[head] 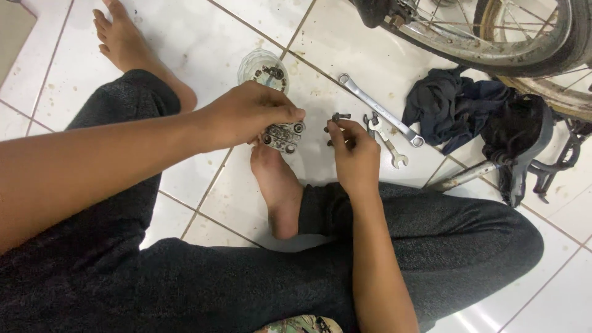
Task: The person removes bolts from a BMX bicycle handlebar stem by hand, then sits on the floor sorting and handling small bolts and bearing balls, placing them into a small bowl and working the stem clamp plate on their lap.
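At mid-frame I see my left hand (246,114) closed around a small metal clamp plate (283,137), held just above my bare foot (277,185). My right hand (354,154) pinches a dark bolt (339,116) between its fingertips, beside the plate. Two wrenches (382,114) lie on the tiled floor (203,37) right of centre.
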